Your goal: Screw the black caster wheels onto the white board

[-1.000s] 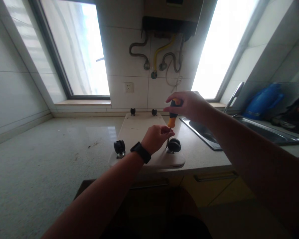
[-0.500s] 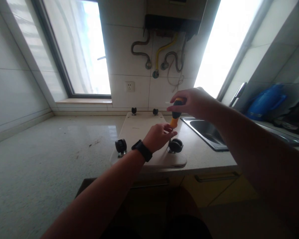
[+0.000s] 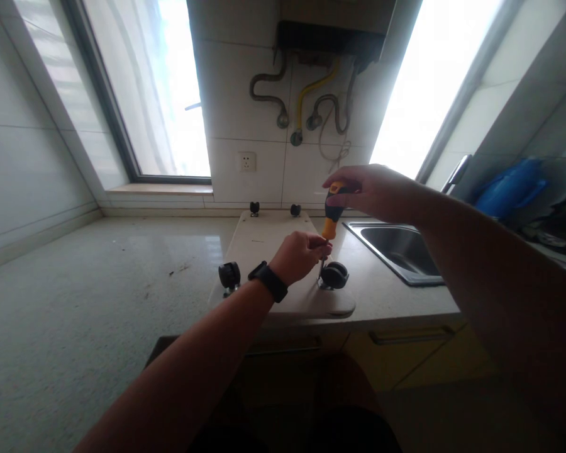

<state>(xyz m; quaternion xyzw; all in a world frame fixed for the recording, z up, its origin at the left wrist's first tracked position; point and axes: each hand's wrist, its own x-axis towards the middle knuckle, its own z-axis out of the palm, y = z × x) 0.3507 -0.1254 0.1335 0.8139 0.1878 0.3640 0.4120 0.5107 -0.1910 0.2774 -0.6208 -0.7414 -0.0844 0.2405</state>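
Note:
A yellow and black screwdriver [image 3: 331, 228] stands nearly upright, its handle wrapped by my right hand [image 3: 358, 189]. My left hand [image 3: 299, 255], with a dark watch at the wrist, pinches the screwdriver's shaft just below the handle. The tip reaches down to the metal plate beside a black caster wheel [image 3: 334, 275] at the board's near right corner. Any screw under the tip is too small to make out. The pale board [image 3: 249, 251] lies flat on the counter, with another caster [image 3: 229, 275] at its near left and two smaller-looking ones at the far edge.
The counter [image 3: 136, 270] runs along the wall, with small dark specks on the left. A steel sink [image 3: 400, 251] lies to the right, a blue object [image 3: 509, 189] beyond it. Below the counter edge is a drawer handle [image 3: 410, 336]. Pipes and a socket [image 3: 247, 162] are on the wall.
The fingers of my right hand have shifted round the screwdriver handle, closing more on it. My left fingers have drawn closer round the shaft. The board and casters stay put.

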